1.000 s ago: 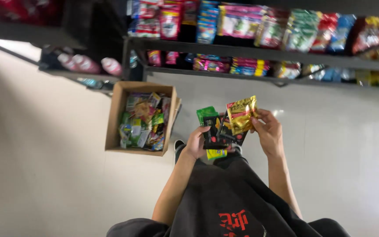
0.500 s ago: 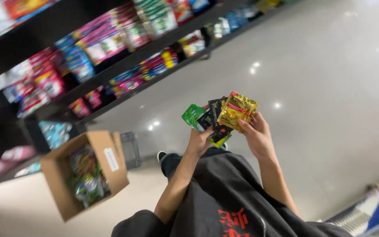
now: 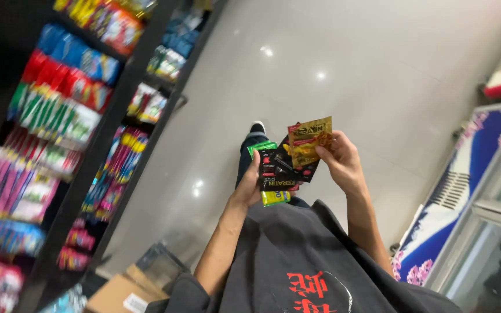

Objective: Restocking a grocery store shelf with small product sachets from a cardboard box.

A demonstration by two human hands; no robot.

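I hold a fan of small sachets in front of my dark shirt. My left hand (image 3: 249, 188) grips the black sachets (image 3: 276, 171), with a green sachet (image 3: 260, 147) behind them and a yellow-green one (image 3: 275, 198) under them. My right hand (image 3: 341, 162) pinches a gold and red sachet (image 3: 308, 141) at the top of the fan. Both hands touch the same bunch. My shoe (image 3: 257, 127) shows beyond it on the pale tiled floor.
Black shelves (image 3: 120, 110) packed with colourful packets run along the left. A cardboard box (image 3: 120, 293) sits at the bottom left by the shelf foot. A blue flowered cabinet with a glass door (image 3: 465, 197) stands at the right. Glossy grey floor (image 3: 297, 64) lies ahead.
My view has swung to the right: the shelves slid to the left, the box dropped to the bottom edge, and the cabinet came into sight. Both hands keep the sachets.
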